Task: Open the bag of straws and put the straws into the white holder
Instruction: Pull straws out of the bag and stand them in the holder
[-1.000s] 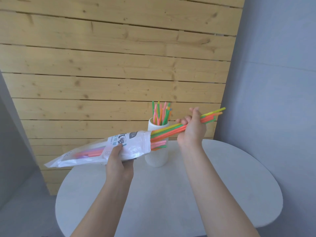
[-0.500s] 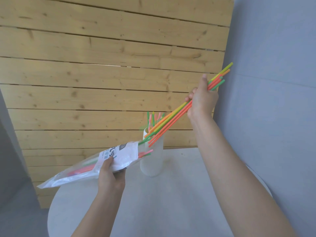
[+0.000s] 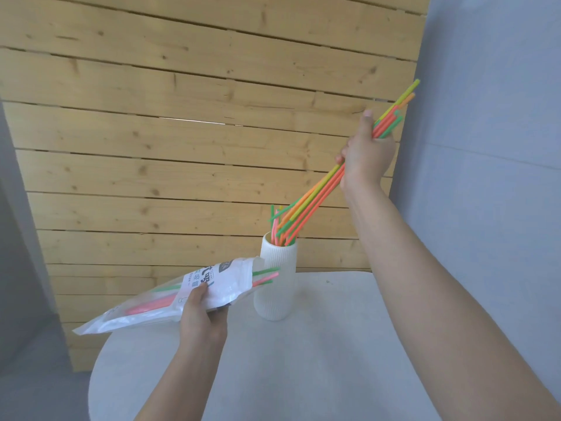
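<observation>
Several thin coloured plastic straws [image 3: 318, 194] are clenched in our right hand [image 3: 367, 156], tips entering the white ribbed holder [image 3: 277, 268] — we are steepening them, while our left hand [image 3: 202, 314] is gripping the clear plastic bag [image 3: 145, 308].

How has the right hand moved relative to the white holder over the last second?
Yes: the right hand, gripping the straw bundle, rose up and right of the white holder, tilting the bundle's lower ends into its mouth.
</observation>
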Demonstrator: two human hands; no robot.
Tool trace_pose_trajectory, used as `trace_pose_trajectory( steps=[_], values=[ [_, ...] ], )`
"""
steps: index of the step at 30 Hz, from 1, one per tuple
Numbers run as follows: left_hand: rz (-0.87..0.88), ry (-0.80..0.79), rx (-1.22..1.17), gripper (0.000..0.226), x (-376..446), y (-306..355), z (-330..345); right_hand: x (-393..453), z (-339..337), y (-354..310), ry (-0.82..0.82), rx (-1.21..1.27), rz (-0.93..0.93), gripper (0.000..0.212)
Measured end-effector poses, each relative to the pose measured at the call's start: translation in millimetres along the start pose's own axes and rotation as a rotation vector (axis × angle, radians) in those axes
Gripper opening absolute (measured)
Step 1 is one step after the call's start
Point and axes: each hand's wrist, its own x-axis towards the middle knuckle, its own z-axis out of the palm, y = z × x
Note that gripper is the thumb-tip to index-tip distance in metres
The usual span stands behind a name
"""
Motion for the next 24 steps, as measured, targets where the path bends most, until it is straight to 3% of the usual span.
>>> trace_pose_trajectory(
  steps=[10, 24],
  values=[
    [-0.007, 0.006, -0.006, 0.017, 1, 1, 0, -1, 28, 33, -0.059, -0.248, -0.071, 0.040],
    [-0.001, 0.029, -0.027, 0.010, 1, 8, 3, 7, 53, 36, -0.067, -0.278, -0.127, 0.041]
  ],
)
